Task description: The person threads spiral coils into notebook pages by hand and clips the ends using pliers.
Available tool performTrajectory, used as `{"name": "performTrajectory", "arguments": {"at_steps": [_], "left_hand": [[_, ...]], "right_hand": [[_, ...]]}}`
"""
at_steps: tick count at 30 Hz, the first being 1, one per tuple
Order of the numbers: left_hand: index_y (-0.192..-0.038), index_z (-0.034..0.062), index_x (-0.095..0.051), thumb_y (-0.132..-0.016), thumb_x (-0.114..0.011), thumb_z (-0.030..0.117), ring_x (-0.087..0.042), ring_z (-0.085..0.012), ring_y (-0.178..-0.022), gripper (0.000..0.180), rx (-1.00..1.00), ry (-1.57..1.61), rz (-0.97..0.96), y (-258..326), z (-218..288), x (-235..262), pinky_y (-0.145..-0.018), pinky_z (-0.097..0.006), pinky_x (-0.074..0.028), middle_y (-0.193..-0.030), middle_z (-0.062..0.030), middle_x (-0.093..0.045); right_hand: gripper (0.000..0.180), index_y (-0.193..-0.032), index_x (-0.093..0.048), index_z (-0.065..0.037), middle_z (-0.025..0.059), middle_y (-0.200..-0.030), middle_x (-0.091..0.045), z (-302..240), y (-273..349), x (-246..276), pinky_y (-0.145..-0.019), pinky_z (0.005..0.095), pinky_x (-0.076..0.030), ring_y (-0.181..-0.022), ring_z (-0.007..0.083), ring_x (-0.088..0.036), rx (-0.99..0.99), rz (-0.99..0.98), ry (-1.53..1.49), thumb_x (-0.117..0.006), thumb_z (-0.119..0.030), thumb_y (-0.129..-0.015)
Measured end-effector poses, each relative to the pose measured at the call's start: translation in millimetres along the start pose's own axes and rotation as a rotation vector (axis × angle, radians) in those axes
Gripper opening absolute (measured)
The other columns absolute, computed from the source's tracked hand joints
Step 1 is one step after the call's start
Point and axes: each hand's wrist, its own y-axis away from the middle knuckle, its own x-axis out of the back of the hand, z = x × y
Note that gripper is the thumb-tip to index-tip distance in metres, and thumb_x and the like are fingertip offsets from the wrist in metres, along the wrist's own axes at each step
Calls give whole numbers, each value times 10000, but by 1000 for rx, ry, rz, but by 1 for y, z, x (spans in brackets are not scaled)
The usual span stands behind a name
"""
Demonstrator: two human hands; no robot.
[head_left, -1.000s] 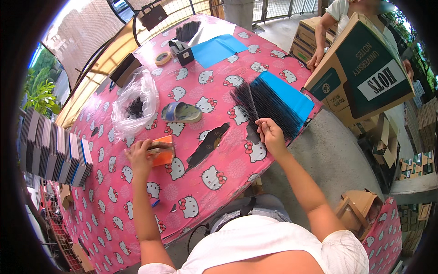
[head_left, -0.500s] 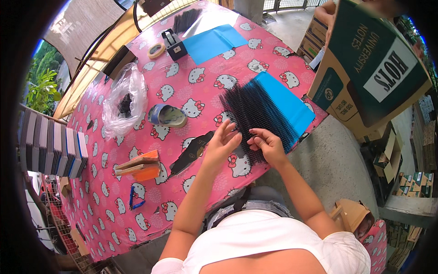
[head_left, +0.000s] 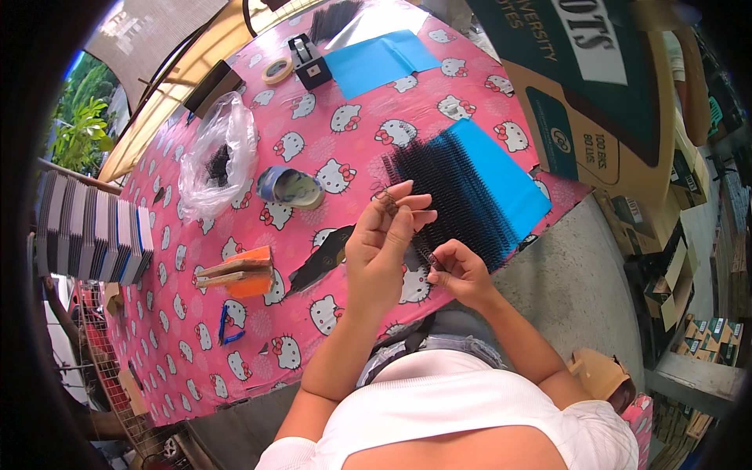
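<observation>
Just beside the black strips (head_left: 458,188), the left hand (head_left: 384,247) and right hand (head_left: 462,274) pinch one thin strip (head_left: 407,227) between them.

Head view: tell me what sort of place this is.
Probably an outdoor, home-run packing or craft workspace. A table under a pink cartoon-cat cloth carries rows of thin black strips on a blue sheet, with stacked cardboard boxes alongside and green plants just past the edge.

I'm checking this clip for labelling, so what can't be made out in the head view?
- The thin dark strip between the left hand and right hand: too small to identify.
- Contents of the clear plastic bag: blurred by the film.
- The large cardboard box: cut off by the top edge.
</observation>
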Motion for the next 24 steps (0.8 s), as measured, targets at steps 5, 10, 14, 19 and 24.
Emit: {"name": "performTrajectory", "arguments": {"at_steps": [5,10,14,19,24], "left_hand": [[-1227,-74,-528,-911,-579,5,-627,-181,-988,330,-142,-167,-34,17,13,-9,-881,-304,-507,-1126,-150,-629],[-1157,-84,-586,-857,-635,-38,-641,-178,-958,307,-244,-280,-13,23,14,-11,-849,-282,-531,-1062,-147,-657],[-1136,-83,-602,-851,-643,-41,-643,-168,-943,292,-253,-295,-16,26,15,-14,-825,-264,-532,-1043,-140,-665],[-1282,-61,-492,-896,-636,85,-583,-146,-1064,436,-190,-241,127,-7,3,-2,-877,-281,-484,-1230,-141,-578],[-1337,-34,-421,-930,-600,179,-569,-168,-1086,493,130,-235,233,-29,-37,54,-875,-311,-482,-1276,-134,-530]], "right_hand": [[281,-1099,-546,13,32,-954,-581,-2,3,-5,-811,224,-476,-930,86,-580,-38,-33,-14,-630,67,-836],[223,-1093,-567,26,59,-989,-607,-11,7,-10,-812,246,-491,-928,105,-599,-24,-24,92,-551,78,-876],[263,-1148,-560,24,67,-996,-616,-15,11,-8,-796,248,-494,-924,109,-602,85,-79,247,-526,70,-892],[304,-1214,-561,-11,56,-927,-644,-27,8,-16,-741,236,-494,-832,93,-595,2,116,160,-483,29,-923],[282,-1212,-556,-12,54,-915,-642,-25,-10,-18,-738,229,-498,-810,84,-587,-99,136,319,-479,-1,-941]]}}
